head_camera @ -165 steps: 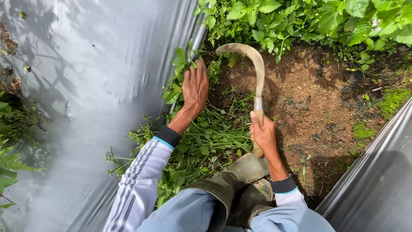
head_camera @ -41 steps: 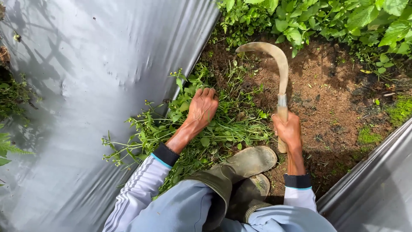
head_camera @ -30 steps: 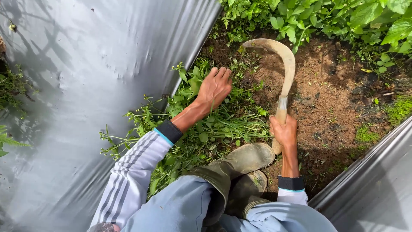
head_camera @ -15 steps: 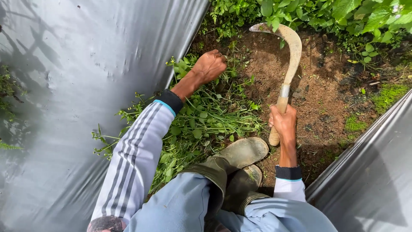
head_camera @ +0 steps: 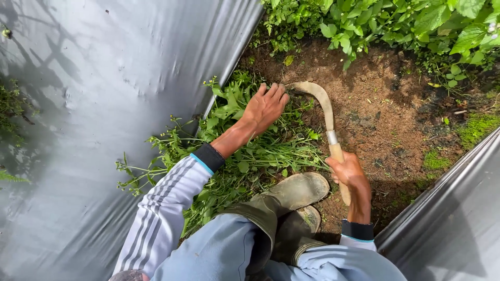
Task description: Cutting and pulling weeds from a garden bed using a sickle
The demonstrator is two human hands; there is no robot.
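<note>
My right hand (head_camera: 350, 174) grips the wooden handle of a curved sickle (head_camera: 322, 102), whose blade arcs left across bare soil toward my other hand. My left hand (head_camera: 264, 106) rests palm-down with fingers spread on a heap of cut green weeds (head_camera: 245, 161), next to the blade's tip. My two muddy rubber boots (head_camera: 291, 195) stand just below the heap, between my arms.
Silver plastic mulch sheet (head_camera: 104, 104) covers the raised bed on the left; another sheet (head_camera: 458, 208) rises at the lower right. Brown soil (head_camera: 385, 114) lies between them. Dense leafy plants (head_camera: 396, 23) grow along the top.
The sickle has swung down and left, from raised over the soil to its tip beside my left hand. My left hand has opened and lies flat on the weeds.
</note>
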